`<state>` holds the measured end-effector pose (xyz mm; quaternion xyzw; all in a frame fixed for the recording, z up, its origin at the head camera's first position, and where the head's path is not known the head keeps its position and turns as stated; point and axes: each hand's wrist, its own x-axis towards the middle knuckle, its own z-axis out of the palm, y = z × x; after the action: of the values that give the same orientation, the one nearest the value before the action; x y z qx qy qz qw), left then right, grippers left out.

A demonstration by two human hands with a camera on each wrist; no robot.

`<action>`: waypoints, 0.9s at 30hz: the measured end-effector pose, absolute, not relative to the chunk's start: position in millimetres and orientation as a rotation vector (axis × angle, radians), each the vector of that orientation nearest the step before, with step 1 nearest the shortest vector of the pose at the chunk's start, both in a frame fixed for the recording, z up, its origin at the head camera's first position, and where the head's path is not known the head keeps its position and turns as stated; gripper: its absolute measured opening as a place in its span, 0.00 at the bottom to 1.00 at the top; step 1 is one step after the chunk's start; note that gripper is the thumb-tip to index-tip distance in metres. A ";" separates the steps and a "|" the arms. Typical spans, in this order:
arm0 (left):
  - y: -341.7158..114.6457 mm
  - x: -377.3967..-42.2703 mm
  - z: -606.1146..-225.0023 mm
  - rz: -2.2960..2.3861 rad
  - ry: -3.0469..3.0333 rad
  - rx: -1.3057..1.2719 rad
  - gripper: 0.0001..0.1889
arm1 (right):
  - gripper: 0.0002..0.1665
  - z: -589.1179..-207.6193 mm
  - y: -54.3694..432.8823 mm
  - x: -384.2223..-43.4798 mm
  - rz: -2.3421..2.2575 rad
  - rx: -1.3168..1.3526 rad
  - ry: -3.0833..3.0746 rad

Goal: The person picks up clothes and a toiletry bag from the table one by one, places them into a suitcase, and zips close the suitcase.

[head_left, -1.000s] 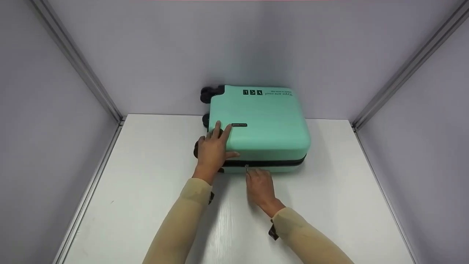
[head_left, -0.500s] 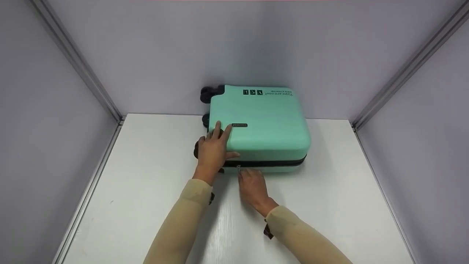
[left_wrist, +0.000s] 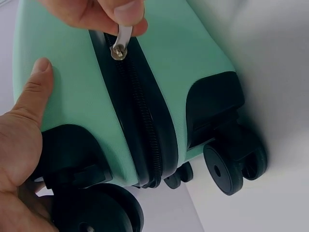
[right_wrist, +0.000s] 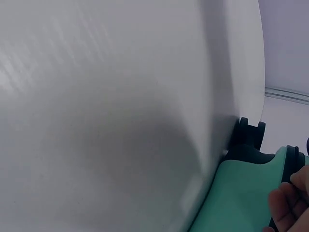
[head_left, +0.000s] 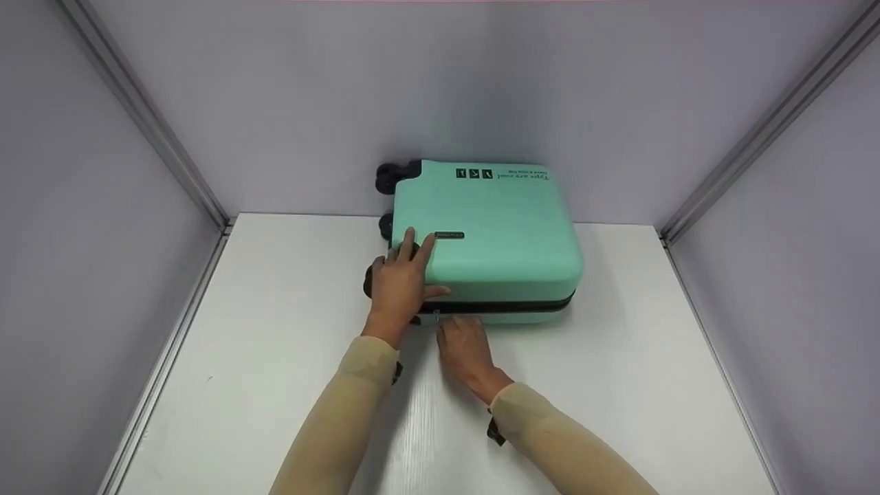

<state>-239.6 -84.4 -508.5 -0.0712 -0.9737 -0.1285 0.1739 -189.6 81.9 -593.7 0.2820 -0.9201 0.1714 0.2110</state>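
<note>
A mint-green hard-shell suitcase [head_left: 495, 227] lies flat on the white table, its black wheels [head_left: 389, 177] to the left. Along its near side runs a black zipper band [head_left: 509, 306]. My left hand [head_left: 399, 282] rests spread on the lid's near left corner, beside the dark name plate [head_left: 449, 235]; the left wrist view has its thumb against the shell. Thumb and finger of my right hand [head_left: 465, 347] pinch the metal zipper pull [left_wrist: 124, 38], close to the left hand. In the right wrist view only some curled fingers [right_wrist: 285, 208] show at the edge.
The white table [head_left: 275, 330] extends to both sides and in front of the suitcase. A grey back wall [head_left: 309, 103] stands right behind the suitcase, with side walls and metal rails at left and right.
My right hand has slid left along the zipper band with the pull, nearer to the left hand. The left hand and the suitcase have stayed in place.
</note>
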 end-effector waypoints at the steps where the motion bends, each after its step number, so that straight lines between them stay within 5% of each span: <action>1: -84.4 -239.6 -508.5 -0.360 -2.759 -0.201 0.59 | 0.03 -593.6 81.2 -189.7 0.490 0.783 -2.559; 27: -81.7 -240.3 -510.0 -0.318 -2.758 -0.188 0.59 | 0.05 -592.0 76.8 -194.2 0.538 0.782 -2.609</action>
<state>-240.3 -81.7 -510.0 -0.0664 -0.9752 -0.1126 0.1787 -194.2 76.8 -592.0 0.2769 -0.9241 0.1907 0.1818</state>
